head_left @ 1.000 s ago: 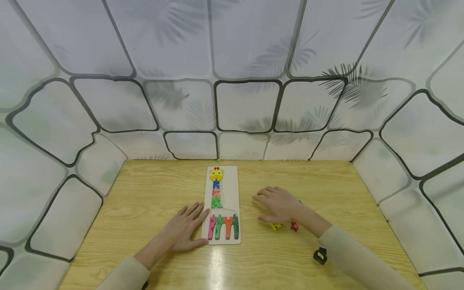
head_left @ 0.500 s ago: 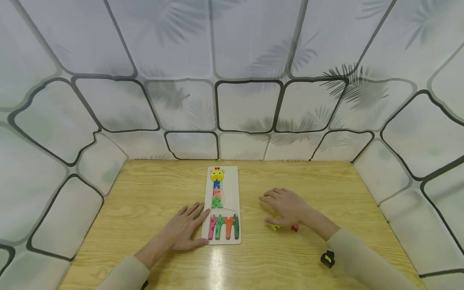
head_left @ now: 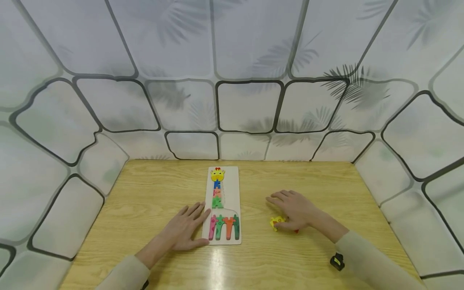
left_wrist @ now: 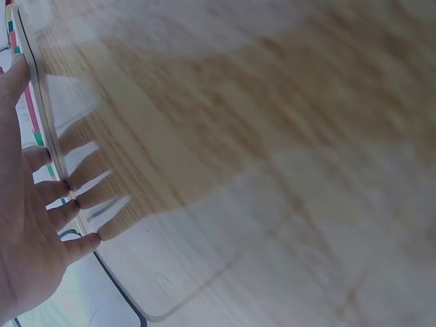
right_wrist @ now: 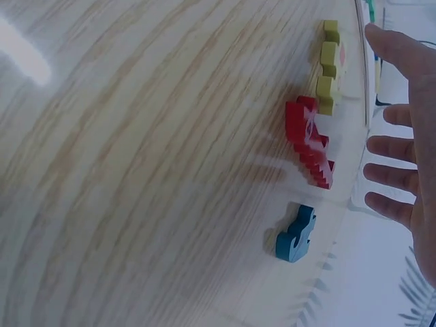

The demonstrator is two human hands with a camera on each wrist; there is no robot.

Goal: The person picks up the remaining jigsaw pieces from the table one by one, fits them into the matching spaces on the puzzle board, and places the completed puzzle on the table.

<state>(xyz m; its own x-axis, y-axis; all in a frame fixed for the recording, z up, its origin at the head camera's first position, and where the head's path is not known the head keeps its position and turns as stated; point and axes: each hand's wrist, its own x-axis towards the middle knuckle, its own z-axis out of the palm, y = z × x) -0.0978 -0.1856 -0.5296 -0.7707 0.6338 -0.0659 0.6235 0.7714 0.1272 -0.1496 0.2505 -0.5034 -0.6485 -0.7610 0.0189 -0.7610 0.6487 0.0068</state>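
A white giraffe puzzle board [head_left: 230, 189] lies upright in front of me in the head view. Its yellow giraffe head [head_left: 217, 175], neck pieces [head_left: 216, 195] and several leg pieces [head_left: 229, 227] are in place. My left hand [head_left: 184, 230] rests flat at the board's left edge, fingers straight and spread. My right hand [head_left: 296, 210] hovers with relaxed fingers over loose puzzle pieces, its thumb overlapping the yellow piece [head_left: 277, 220]. The right wrist view shows a red piece [right_wrist: 306, 136] beside the yellow one, and a blue piece [right_wrist: 297, 235] apart from them.
The wooden table [head_left: 156, 181] is enclosed at the back and sides by a stone-patterned wall covering [head_left: 246, 104]. A black wrist device [head_left: 337, 262] sits under the right sleeve [head_left: 369, 253].
My right hand has drifted right over the loose pieces, uncovering more of the yellow piece and hiding most of the red one. The left hand and the board stay put.
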